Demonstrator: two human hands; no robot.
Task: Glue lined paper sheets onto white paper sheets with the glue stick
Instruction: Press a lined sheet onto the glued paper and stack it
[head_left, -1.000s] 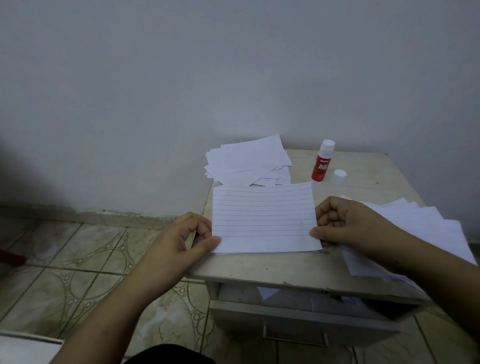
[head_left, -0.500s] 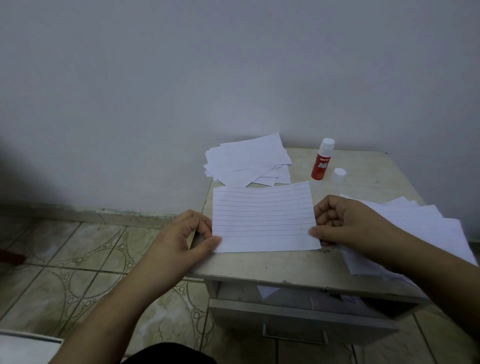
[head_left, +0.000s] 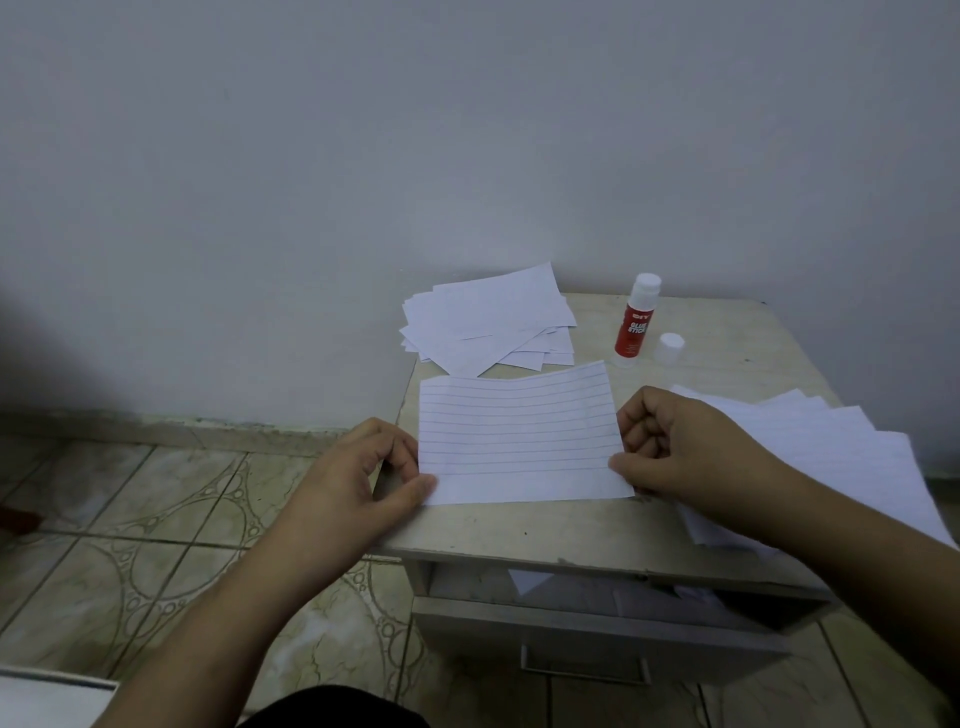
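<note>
Head view. Against the frames from a second and half a second ago, almost nothing has shifted: the lined sheet (head_left: 519, 434) lies in the same spot at the middle of the frame, near the front edge of the small table (head_left: 571, 530), and both hands hold the same corners. The far edge of the sheet bows up slightly; the rest looks flat. That stillness suggests the sheet is being squared up and pressed onto whatever lies beneath it. A white sheet under it cannot be made out, since the lined one covers that area fully.

The left hand (head_left: 358, 483) sits at the sheet's lower left corner, thumb flat on top of the paper and fingers curled at the edge, pinching it. The right hand (head_left: 691, 452) mirrors it at the lower right corner, thumb on the paper, knuckles bent into a loose fist behind the edge, also pinching. Both forearms come in from the bottom of the frame.

The glue stick (head_left: 635, 322) stands upright and uncapped at the upper right of the table, well apart from the hands, with its cap (head_left: 669, 347) just beside it. A loose pile of sheets (head_left: 488, 317) lies behind the lined sheet, and a second spread of papers (head_left: 831, 441) lies under the right forearm. Below the tabletop a drawer (head_left: 597, 623) hangs partly open.
</note>
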